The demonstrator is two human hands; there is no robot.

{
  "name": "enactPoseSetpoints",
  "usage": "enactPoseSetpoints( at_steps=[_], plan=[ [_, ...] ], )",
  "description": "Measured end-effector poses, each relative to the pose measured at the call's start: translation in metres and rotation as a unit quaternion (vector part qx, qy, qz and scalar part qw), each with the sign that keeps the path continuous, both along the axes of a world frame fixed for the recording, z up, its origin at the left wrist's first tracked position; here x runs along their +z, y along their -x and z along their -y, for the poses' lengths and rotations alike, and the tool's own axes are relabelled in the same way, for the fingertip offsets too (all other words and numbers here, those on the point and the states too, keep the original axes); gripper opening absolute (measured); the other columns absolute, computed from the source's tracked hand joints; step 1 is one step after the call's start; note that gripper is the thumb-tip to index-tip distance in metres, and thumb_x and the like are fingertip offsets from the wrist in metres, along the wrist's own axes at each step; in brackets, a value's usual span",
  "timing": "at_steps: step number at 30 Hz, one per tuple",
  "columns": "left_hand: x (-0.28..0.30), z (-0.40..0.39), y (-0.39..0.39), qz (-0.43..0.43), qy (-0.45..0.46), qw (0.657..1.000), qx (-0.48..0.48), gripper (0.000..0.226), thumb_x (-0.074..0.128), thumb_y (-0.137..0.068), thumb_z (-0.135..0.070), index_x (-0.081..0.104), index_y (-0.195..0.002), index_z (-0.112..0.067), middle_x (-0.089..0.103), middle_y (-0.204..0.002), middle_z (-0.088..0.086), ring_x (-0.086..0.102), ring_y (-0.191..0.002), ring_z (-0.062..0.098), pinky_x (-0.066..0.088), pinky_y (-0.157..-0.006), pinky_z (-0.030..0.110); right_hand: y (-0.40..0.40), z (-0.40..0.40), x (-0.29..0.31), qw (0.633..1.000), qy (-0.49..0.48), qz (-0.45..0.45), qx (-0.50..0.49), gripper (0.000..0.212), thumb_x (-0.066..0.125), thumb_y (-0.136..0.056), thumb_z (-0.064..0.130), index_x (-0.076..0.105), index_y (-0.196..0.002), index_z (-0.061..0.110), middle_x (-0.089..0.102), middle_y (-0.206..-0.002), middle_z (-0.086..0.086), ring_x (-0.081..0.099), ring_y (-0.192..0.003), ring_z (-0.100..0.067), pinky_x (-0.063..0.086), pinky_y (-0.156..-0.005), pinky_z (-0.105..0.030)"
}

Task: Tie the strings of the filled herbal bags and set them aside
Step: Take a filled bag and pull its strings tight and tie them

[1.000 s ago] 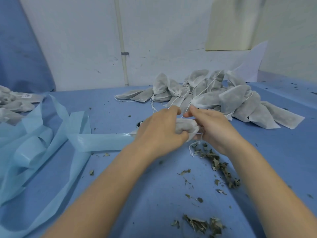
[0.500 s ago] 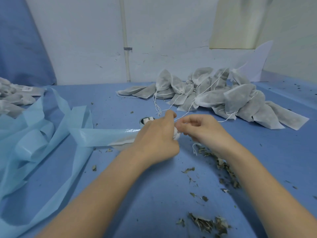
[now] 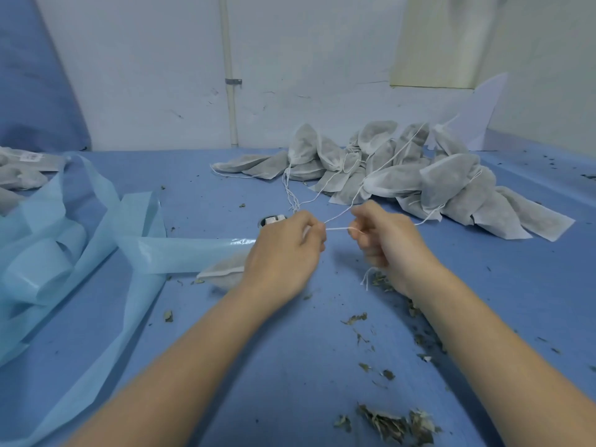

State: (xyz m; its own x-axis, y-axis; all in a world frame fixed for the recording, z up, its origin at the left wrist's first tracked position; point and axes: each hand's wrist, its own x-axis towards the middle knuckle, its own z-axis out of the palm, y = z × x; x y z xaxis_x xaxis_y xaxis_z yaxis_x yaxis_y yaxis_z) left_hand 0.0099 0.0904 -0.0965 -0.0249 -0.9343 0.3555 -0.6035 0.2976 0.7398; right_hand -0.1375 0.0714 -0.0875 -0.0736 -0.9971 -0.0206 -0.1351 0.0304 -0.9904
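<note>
With left hand (image 3: 283, 253) and right hand (image 3: 387, 240) each pinching the string (image 3: 337, 229) in curled fingers, we pull outward evenly, seating the knot against the herbal bag (image 3: 222, 272).

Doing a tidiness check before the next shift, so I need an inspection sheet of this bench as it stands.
Surface: blue table cover, strewn with dried herb bits.
Job's things: string stretched taut between both hands; bag in work partly hidden under the left hand; pile of filled bags at the back.
Clutter: light blue strips on the left; more bags at the far left edge.
Hands: left hand and right hand each pinch the string.
Cables: nothing seen.
Surroundings: white wall, pipe running up it.
</note>
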Motion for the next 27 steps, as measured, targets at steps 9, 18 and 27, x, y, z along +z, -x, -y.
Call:
enactPoseSetpoints(
  at_steps=[9, 18, 27],
  plan=[
    [-0.009, 0.000, 0.006, -0.151, -0.018, 0.988, 0.016, 0.014, 0.054, -0.090, -0.021, 0.054, -0.078, -0.028, 0.066, -0.070, -0.012, 0.061, -0.060, 0.014, 0.045, -0.055, 0.025, -0.016, -0.005, -0.009, 0.898, -0.108, 0.415, 0.101, 0.024, 0.041, -0.067, 0.005, 0.055, -0.086, 0.008, 0.025, -0.043, 0.007, 0.007, -0.047, -0.010, 0.008, -0.037, -0.018],
    [-0.018, -0.011, 0.008, -0.155, 0.055, 0.984, 0.068, 0.010, 0.062, -0.088, -0.031, 0.060, -0.082, -0.023, 0.065, -0.075, -0.015, 0.060, -0.073, 0.009, 0.042, -0.068, 0.022, -0.025, -0.012, -0.016, 0.975, -0.003, 0.159, 0.155, 0.050, 0.034, -0.084, 0.004, 0.070, -0.108, 0.029, 0.032, -0.053, 0.005, 0.017, -0.048, -0.010, 0.016, -0.038, -0.017],
    [-0.014, -0.013, 0.006, -0.137, 0.023, 0.987, 0.076, 0.016, 0.058, -0.090, -0.028, 0.070, -0.086, -0.019, 0.068, -0.074, -0.008, 0.062, -0.078, 0.014, 0.041, -0.070, 0.022, -0.027, -0.020, -0.014, 0.982, 0.102, -0.121, 0.101, 0.047, 0.040, -0.091, 0.006, 0.066, -0.119, 0.033, 0.048, -0.045, 0.017, 0.046, -0.043, 0.002, 0.032, -0.046, -0.006]
  ],
)
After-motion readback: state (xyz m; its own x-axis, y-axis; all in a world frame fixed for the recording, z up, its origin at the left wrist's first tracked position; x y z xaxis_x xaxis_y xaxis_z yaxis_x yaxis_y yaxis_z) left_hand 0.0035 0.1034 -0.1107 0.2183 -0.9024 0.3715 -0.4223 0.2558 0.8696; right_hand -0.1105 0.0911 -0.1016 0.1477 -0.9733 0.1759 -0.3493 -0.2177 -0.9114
